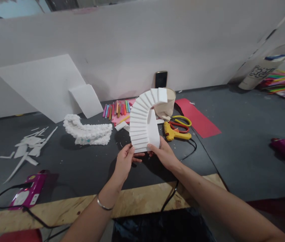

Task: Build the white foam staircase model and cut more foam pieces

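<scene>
I hold a white foam model of a curved staircase point(142, 124) upright above the dark table point(82, 168). My left hand point(124, 161) pinches its lower left edge with thumb and fingers. My right hand point(163, 154) grips its lower right side, fingers behind the foam wall. A thin bracelet sits on my left wrist. Both hands are closed on the model.
A fluffy white curved piece point(87, 132) lies to the left. Behind the model: coloured markers point(115, 109), a beige cup point(169, 101), a phone point(160, 79) against the wall, scissors point(181, 122), a yellow glue gun point(175, 133), red paper point(197, 117). White foam sheets point(44, 84), foam scraps point(29, 148), purple glue guns point(28, 193).
</scene>
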A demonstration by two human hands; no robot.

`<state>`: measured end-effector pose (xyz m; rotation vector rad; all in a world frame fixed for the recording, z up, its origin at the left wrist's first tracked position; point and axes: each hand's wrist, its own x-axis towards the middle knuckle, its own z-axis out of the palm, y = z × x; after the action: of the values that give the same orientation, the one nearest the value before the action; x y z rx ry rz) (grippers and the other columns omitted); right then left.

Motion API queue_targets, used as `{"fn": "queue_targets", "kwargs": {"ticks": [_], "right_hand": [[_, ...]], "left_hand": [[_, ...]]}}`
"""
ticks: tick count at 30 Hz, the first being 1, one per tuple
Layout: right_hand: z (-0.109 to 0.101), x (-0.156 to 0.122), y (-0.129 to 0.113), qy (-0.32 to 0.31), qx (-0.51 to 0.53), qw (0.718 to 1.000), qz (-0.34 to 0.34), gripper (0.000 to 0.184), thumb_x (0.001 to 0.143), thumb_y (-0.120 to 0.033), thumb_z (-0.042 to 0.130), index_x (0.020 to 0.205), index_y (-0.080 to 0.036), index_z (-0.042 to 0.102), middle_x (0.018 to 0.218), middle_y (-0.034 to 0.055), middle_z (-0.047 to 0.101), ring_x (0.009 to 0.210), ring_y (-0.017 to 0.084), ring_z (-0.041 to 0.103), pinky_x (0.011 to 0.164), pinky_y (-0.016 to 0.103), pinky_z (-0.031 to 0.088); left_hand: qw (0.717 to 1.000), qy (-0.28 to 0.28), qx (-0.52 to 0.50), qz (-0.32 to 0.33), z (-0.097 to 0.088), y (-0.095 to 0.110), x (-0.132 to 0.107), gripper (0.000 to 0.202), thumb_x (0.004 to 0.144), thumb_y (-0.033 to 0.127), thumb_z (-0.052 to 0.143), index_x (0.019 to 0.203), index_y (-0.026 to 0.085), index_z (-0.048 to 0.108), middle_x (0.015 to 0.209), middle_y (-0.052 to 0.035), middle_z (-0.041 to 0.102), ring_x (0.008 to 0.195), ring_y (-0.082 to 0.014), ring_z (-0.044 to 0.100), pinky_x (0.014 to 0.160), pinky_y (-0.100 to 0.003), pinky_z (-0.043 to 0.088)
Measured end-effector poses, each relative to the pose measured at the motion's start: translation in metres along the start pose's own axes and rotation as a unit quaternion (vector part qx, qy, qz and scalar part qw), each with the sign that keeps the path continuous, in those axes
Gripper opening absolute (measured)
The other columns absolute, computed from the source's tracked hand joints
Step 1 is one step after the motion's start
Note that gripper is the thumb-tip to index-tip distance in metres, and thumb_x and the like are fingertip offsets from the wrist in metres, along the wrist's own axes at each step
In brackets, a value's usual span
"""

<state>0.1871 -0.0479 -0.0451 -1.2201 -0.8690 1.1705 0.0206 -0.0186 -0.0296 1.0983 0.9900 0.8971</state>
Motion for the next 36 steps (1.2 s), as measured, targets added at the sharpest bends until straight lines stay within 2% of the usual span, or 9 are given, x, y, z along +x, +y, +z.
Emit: {"fn": "queue_targets", "kwargs": {"ticks": [22, 30, 33, 36], "right_hand": [[-0.0007, 0.0012, 0.0022, -0.003, -0.028, 1.000, 0.006, 0.035, 0.075, -0.037, 0.068, 0.097, -0.022, 0.046, 0.070, -0.0047, 0.060, 0.057, 0.015, 0.057, 0.053, 0.031, 0.049], [0.0006, -0.0016, 0.0007, -0.022, -0.027, 0.999, 0.020, 0.038, 0.075, -0.034, 0.068, 0.105, -0.020, 0.048, 0.071, -0.0048, 0.060, 0.055, 0.014, 0.057, 0.051, 0.029, 0.048], [0.0002, -0.0018, -0.0005, -0.029, -0.023, 0.999, 0.026, 0.037, 0.075, -0.033, 0.068, 0.105, -0.021, 0.048, 0.071, -0.0049, 0.060, 0.053, 0.013, 0.055, 0.050, 0.028, 0.047], [-0.0003, -0.0017, -0.0014, -0.031, -0.022, 0.999, 0.030, 0.036, 0.075, -0.032, 0.068, 0.103, -0.021, 0.049, 0.068, -0.0056, 0.059, 0.052, 0.012, 0.054, 0.048, 0.027, 0.047]], "left_hand": [[1.000, 0.017, 0.008, -0.017, -0.0011, -0.0022, 0.0012, 0.046, 0.078, 0.045, 0.065, 0.109, 0.013, 0.058, 0.109, -0.0179, 0.072, 0.073, -0.0200, 0.074, 0.050, -0.021, 0.053], [0.999, 0.035, 0.037, -0.018, 0.0026, 0.0019, -0.0035, 0.039, 0.078, 0.045, 0.061, 0.100, 0.014, 0.054, 0.079, -0.0078, 0.073, 0.057, -0.0170, 0.070, 0.049, -0.024, 0.053], [0.997, 0.020, 0.063, -0.025, 0.0026, 0.0018, -0.0053, 0.039, 0.079, 0.047, 0.056, 0.101, 0.015, 0.051, 0.061, -0.0020, 0.067, 0.047, -0.0165, 0.065, 0.043, -0.023, 0.050], [0.996, 0.010, 0.088, -0.022, 0.0021, 0.0013, -0.0068, 0.035, 0.081, 0.046, 0.050, 0.101, 0.016, 0.048, 0.054, 0.0025, 0.062, 0.040, -0.0145, 0.060, 0.036, -0.021, 0.044]]}}
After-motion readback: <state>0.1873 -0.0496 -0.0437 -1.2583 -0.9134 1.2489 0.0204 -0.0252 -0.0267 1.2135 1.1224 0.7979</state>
